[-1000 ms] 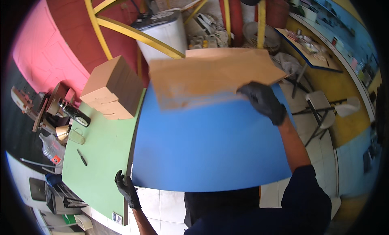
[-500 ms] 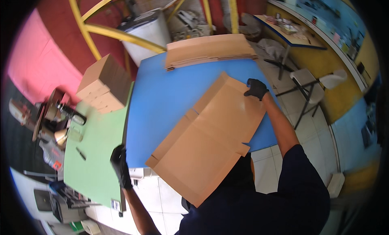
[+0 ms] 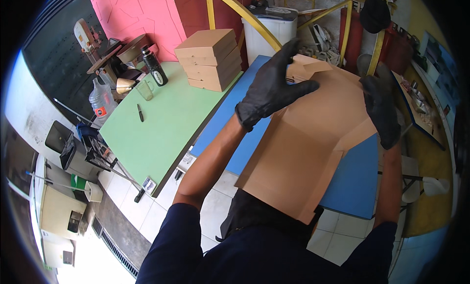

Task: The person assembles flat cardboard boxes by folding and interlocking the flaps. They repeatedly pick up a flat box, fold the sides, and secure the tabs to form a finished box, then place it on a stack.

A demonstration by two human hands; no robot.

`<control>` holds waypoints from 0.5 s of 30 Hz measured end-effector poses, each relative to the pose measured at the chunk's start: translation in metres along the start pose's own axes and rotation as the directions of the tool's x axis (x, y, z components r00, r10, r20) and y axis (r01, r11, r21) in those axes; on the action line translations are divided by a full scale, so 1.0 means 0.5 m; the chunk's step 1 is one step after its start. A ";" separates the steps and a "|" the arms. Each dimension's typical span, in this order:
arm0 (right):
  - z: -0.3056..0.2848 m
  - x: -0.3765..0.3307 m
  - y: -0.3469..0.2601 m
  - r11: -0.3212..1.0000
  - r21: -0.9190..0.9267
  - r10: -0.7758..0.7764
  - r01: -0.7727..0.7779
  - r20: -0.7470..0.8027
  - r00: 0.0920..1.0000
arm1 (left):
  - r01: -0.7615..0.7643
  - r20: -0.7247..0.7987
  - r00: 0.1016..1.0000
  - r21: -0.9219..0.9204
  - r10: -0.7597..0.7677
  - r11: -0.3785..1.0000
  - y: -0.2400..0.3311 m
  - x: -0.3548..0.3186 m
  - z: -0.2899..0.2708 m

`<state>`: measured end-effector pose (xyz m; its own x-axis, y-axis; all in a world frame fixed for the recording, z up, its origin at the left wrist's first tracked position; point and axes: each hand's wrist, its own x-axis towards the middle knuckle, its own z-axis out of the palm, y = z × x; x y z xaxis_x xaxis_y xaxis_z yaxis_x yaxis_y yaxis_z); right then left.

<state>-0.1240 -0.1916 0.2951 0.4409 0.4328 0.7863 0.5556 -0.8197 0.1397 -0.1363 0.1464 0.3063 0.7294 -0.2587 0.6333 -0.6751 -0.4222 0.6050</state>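
A flat brown cardboard box blank (image 3: 313, 142) with creased flaps is held tilted over the blue table (image 3: 223, 122), its lower edge close to my body. My right hand (image 3: 381, 111), in a black glove, grips the sheet's right edge. My left hand (image 3: 274, 90), also in a black glove, is raised with fingers spread at the sheet's upper left corner, at most touching it.
A green table (image 3: 161, 127) adjoins the blue one on the left and carries a stack of closed cardboard boxes (image 3: 210, 59), a black bottle (image 3: 152, 66), a glass (image 3: 145, 89) and a pen (image 3: 140, 112). A white bin (image 3: 268, 29) and yellow frame bars stand behind. There is white tiled floor below.
The cardboard blank has been drawn closer to my body and turned. My left hand has left the sheet's lower corner and risen to its upper left with fingers spread.
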 end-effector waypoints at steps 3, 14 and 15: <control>-0.071 0.043 -0.055 0.989 -0.145 -0.010 0.002 -0.053 0.999 | -0.074 0.023 0.997 -0.121 0.077 0.990 0.050 0.034 0.013; -0.108 0.067 -0.157 0.870 -0.417 -0.258 0.262 0.068 0.964 | 0.132 0.206 0.978 -0.706 0.023 0.695 0.071 0.103 -0.116; -0.107 0.067 -0.168 0.867 -0.399 -0.284 0.298 0.096 0.954 | 0.112 0.295 0.954 -0.519 0.055 0.848 0.080 0.097 -0.119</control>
<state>-0.1940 -0.1283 0.3419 0.3308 0.6819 0.6524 0.3318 -0.7312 0.5961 -0.1346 0.1688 0.3897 0.6912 -0.5267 0.4949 -0.5483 0.0638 0.8338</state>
